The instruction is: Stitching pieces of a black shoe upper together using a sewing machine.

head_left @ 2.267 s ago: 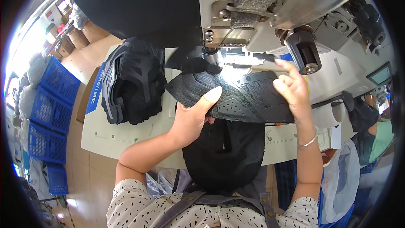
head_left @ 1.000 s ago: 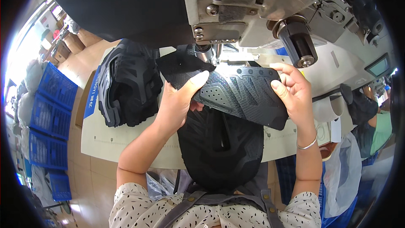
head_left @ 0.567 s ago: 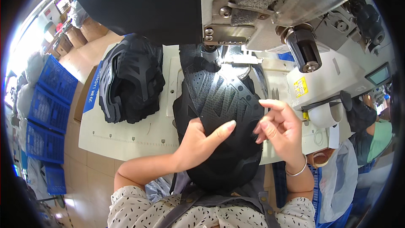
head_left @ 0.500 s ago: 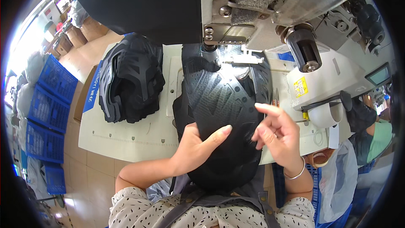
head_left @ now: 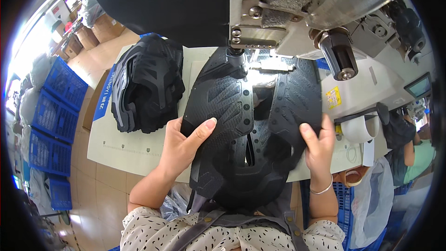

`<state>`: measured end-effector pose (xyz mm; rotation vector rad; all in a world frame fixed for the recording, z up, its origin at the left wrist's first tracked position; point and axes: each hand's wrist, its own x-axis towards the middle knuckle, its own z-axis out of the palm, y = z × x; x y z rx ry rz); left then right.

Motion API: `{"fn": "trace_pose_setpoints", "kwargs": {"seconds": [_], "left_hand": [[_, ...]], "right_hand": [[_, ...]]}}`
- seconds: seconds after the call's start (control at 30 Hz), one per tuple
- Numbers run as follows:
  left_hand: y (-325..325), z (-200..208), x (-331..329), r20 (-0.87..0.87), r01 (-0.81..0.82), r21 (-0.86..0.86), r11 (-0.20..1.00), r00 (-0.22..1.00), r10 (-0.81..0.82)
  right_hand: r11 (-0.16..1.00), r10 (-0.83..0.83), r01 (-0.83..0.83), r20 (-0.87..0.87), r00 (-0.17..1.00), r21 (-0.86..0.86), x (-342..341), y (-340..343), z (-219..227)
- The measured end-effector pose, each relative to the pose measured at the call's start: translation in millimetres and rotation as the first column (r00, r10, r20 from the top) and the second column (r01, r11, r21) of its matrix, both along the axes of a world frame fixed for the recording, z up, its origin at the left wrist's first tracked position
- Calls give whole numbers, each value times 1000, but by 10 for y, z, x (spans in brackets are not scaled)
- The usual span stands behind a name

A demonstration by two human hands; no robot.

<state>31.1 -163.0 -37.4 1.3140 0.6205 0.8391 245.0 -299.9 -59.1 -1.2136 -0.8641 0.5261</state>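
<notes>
A black shoe upper [head_left: 222,109] with a textured pattern and eyelets lies spread under the head of a sewing machine [head_left: 262,37]. My left hand [head_left: 186,144] grips its left edge, thumb on top and fingers underneath. On the opposite side, my right hand [head_left: 318,144] pinches the right edge in the same way. Between the two halves the upper gapes open, under the machine's bright lamp. Its rounded lower end hangs over the table's near edge toward my lap; I cannot tell whether a second piece lies beneath.
To the left, a stack of black and grey uppers [head_left: 151,83] rests on the pale machine table [head_left: 125,146]. Blue crates [head_left: 55,116] are piled beyond it. A white cup-shaped part [head_left: 360,128] sits at the right, above a clear plastic bag [head_left: 371,200]. Another person [head_left: 411,155] is at far right.
My left hand has shifted left and up, and my right hand has closed on the upper's right edge. The upper, earlier folded narrow, is now spread wide with its middle gap showing.
</notes>
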Motion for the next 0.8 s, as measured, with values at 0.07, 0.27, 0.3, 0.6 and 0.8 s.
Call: {"fn": "trace_pose_setpoints", "kwargs": {"seconds": [0.07, 0.27, 0.3, 0.6, 0.8], "left_hand": [[43, 14, 3, -43, -25, 46, 999, 999, 27], [193, 105, 129, -36, -26, 56, 998, 999, 28], [224, 112, 131, -42, -19, 56, 998, 999, 21], [468, 150, 260, -42, -91, 42, 995, 995, 93], [589, 73, 334, 45, -116, -59, 992, 992, 118]], "right_hand": [[998, -42, 46, -76, 996, 51, -79, -22, 94], [995, -82, 83, -19, 996, 58, -37, 109, 176], [995, -73, 75, -27, 997, 65, -25, 141, 179], [999, -34, 37, -95, 995, 34, 129, 419, 237], [998, -47, 50, -82, 996, 30, 190, 483, 203]]}}
